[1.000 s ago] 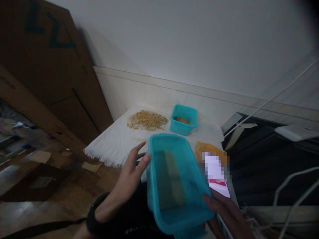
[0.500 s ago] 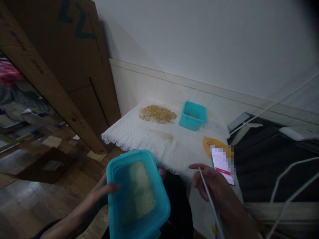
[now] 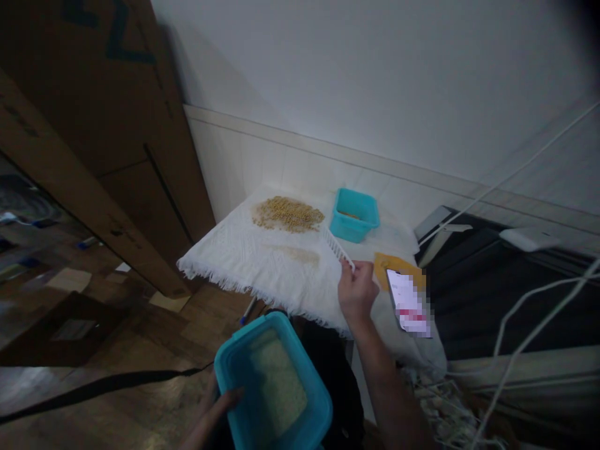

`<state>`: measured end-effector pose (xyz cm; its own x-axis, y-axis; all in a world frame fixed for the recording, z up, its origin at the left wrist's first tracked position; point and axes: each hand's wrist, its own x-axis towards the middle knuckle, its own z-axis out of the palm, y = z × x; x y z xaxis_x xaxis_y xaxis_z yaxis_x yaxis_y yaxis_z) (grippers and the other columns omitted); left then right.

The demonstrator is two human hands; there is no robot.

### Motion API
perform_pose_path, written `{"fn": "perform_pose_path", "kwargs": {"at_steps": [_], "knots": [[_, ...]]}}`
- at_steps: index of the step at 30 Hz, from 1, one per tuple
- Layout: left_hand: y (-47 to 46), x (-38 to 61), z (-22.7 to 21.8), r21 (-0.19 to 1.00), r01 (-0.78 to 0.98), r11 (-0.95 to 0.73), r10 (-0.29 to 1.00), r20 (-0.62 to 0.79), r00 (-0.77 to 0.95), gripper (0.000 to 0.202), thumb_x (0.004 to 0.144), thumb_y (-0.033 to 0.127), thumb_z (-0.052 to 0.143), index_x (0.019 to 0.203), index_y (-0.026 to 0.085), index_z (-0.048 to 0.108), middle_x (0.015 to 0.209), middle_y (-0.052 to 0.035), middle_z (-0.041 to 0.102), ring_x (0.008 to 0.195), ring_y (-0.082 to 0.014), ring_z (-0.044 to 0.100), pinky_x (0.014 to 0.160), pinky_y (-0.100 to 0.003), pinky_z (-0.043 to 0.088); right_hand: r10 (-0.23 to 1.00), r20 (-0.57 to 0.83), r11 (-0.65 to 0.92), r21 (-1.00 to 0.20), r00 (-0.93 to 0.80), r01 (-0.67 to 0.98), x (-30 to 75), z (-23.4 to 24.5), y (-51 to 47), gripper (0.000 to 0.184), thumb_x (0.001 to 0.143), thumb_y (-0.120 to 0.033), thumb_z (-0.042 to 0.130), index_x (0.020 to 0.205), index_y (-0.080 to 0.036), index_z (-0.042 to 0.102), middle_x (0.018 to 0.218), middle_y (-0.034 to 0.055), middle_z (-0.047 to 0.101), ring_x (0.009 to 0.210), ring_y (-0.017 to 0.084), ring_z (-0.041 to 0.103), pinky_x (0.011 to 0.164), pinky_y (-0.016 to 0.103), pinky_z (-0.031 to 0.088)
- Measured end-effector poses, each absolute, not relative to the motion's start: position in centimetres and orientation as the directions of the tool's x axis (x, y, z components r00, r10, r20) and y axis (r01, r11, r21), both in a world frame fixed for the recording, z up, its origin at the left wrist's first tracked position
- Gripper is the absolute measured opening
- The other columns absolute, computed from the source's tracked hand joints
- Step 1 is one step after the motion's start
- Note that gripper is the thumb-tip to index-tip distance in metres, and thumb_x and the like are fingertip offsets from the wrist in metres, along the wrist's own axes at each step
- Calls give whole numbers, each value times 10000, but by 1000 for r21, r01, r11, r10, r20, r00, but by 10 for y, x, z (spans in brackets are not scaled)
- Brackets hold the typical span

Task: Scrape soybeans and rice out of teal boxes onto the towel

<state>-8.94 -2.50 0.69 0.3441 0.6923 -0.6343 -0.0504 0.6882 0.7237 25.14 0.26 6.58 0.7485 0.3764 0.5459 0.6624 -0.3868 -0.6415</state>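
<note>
My left hand (image 3: 219, 406) grips the side of a large teal plastic tub (image 3: 320, 390), its thumb over the rim. Pale fine grains (image 3: 281, 381) cover part of the tub's floor. Over the table's front part, my right hand (image 3: 357, 290) is closed on a white slotted strip (image 3: 338, 249), like a comb or small rack, which points up and left. A heap of yellowish beans (image 3: 288, 214) lies just beyond its tip. Right of the heap stands a smaller teal tub (image 3: 351, 232) with some beans low inside. A thin patch of pale grains (image 3: 300, 255) lies before the heap.
A white fringed cloth (image 3: 225, 256) covers the small table against the wall. On its right lie a phone (image 3: 405, 300) and a flat yellow item (image 3: 385, 264). Tall cardboard (image 3: 126, 125) stands at left. White cables (image 3: 529, 287) cross the right side.
My right hand has moved forward and left over the cloth, turning the white strip so that its slots show. The large tub has shifted slightly right and down in view.
</note>
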Motion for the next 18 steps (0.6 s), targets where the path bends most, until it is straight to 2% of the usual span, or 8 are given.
{"fn": "perform_pose_path", "kwargs": {"at_steps": [2,4,6,8,12,18], "knots": [[-24,-95,5,743,-46,667,705,-611,359,672,532,363,880,1174,368,686,1401,-64,644,1463,-437,322,1132,-549,381,466,578,-396,-540,670,742,245,58,6,350,981,-444,438,1051,-155,623,845,102,727,700,205,683,617,259,427],[-25,-93,3,748,-60,661,711,-599,367,648,515,347,886,1132,403,692,1397,-41,650,1461,-423,337,1126,-520,395,535,597,-417,-428,598,802,239,53,9,383,1009,-392,392,1143,-141,649,860,113,747,673,195,683,603,254,412],[-28,-82,2,733,-97,673,717,-615,329,609,538,375,871,1120,369,693,1379,-60,659,1436,-428,382,1106,-519,417,601,590,-435,-325,540,840,234,48,12,383,1021,-345,380,1150,-144,679,795,107,751,626,187,670,580,253,392],[-28,-66,3,715,-136,685,717,-631,297,603,619,423,826,1192,327,662,1359,-87,664,1391,-426,449,1085,-546,433,648,575,-442,-249,499,861,229,46,16,361,1022,-308,395,1136,-146,697,738,97,745,596,176,660,557,248,372],[-22,-40,8,738,-162,656,754,-625,203,567,707,437,758,1248,342,614,1312,-77,682,1311,-388,539,1045,-532,475,685,567,-454,-159,457,877,219,48,27,327,1022,-247,403,1135,-137,689,708,90,742,573,160,659,527,240,347],[-13,-40,7,707,-206,676,736,-644,207,585,694,421,768,1237,317,575,1231,-92,701,1180,-383,635,925,-502,551,757,543,-391,-70,363,918,202,54,40,311,1021,-160,383,1163,-129,658,716,91,739,587,167,683,523,242,352]]}}
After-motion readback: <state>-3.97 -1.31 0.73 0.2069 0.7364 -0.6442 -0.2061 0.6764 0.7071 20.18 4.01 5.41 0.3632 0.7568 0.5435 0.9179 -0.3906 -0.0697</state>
